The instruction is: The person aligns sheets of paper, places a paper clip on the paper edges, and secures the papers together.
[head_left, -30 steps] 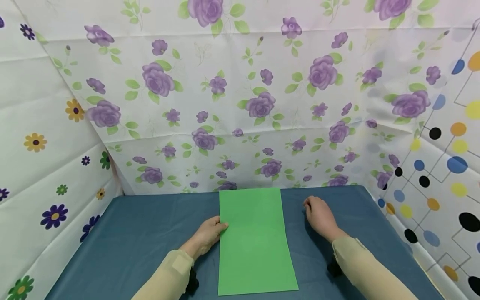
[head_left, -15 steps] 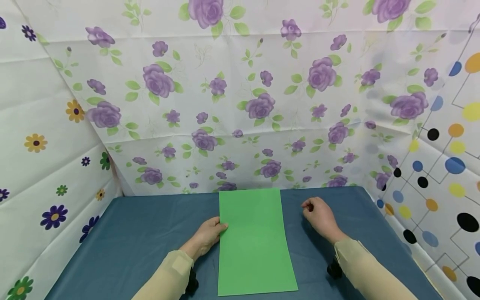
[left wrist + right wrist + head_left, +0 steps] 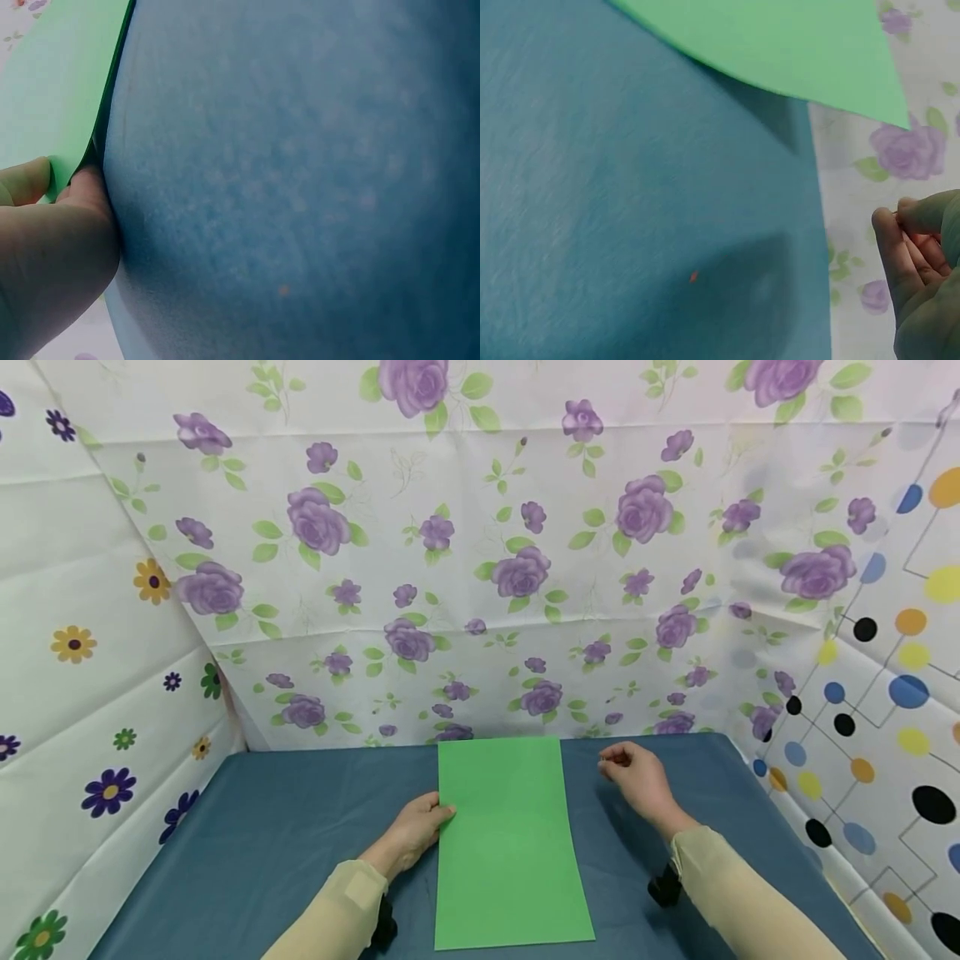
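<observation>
A green sheet (image 3: pixel 510 843) lies lengthwise on the blue cloth. My left hand (image 3: pixel 412 833) pinches its left edge, thumb on top and fingers beneath; the left wrist view shows the sheet (image 3: pixel 64 82) bent up slightly at that hand (image 3: pixel 60 247). Off the sheet's right side, my right hand (image 3: pixel 641 785) is raised above the cloth, touching nothing else. In the right wrist view the thumb and forefinger tips of this hand (image 3: pixel 930 277) meet, the other fingers curled; no object is clearly visible between them. The sheet's near corner there (image 3: pixel 840 67) stands off the cloth.
The blue cloth (image 3: pixel 315 827) covers the table. White flowered sheeting (image 3: pixel 465 568) rises behind its far edge, with more patterned sheeting on the left (image 3: pixel 90 693) and right (image 3: pixel 885 752). A small orange speck (image 3: pixel 694 277) shows on the cloth.
My right hand has lifted a little and shifted slightly left, its fingers a bit less tightly curled. The left hand and the sheet have hardly moved.
</observation>
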Motion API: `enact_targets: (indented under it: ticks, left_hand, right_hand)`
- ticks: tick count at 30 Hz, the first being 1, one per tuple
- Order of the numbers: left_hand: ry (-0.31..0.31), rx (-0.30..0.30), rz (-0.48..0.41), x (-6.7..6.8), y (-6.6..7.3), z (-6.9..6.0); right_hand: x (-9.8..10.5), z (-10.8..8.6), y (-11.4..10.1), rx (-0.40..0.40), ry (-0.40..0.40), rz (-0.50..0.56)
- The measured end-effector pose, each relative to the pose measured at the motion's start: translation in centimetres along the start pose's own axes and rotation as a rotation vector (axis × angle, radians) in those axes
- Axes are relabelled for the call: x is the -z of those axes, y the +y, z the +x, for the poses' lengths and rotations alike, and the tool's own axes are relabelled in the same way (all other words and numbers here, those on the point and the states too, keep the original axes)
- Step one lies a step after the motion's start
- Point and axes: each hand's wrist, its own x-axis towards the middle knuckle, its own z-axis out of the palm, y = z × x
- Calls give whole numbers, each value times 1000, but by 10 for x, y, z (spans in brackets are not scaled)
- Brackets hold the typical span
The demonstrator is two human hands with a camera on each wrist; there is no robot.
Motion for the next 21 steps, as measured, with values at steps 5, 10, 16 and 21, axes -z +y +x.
enact_targets:
  ticks: [5,10,16,21]
  left_hand:
    - [8,-11,1,1,-1,0]
    - [17,-10,0,0,-1,-1]
    - [26,-16,10,-1,-1,-1]
    - [25,-15,15,-2,0,-1]
  right_hand:
    - [3,4,-10,-59,-27,168]
    - [8,9,-18,-113,-53,235]
    - [15,17,-28,-166,-59,327]
    - [18,26,-38,-197,-70,366]
